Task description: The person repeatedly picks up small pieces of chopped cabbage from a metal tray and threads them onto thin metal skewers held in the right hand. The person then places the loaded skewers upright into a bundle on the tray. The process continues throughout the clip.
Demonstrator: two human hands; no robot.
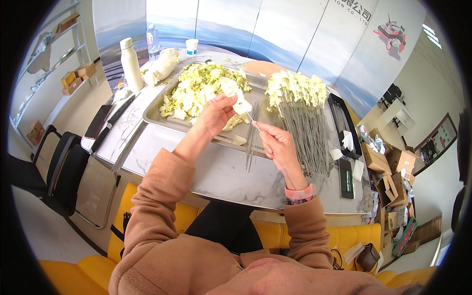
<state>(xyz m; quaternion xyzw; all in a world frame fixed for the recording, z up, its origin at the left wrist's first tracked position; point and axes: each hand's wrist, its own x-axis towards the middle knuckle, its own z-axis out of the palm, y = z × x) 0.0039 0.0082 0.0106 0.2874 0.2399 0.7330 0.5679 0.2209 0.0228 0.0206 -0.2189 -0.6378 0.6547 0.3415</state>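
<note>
Above the near edge of a metal tray (156,121), my left hand (216,116) pinches a pale cabbage leaf piece (241,105). My right hand (278,145) grips a thin metal skewer (254,123), whose upper end meets the leaf; its tip is hidden there. A heap of torn cabbage (192,87) fills much of the tray, left of and beyond my hands. Several bare skewers (251,153) lie across the tray's near rim between my hands. To the right, many skewers (306,132) lie side by side with cabbage pieces (295,89) threaded on their far ends.
At the left are a knife (114,119), a dark phone-like slab (98,121), a white bottle (130,66), a clear bottle (152,43) and a whole cabbage (165,64). A paper cup (191,47) stands behind. Rightward are a black box (341,118) and a phone (346,179).
</note>
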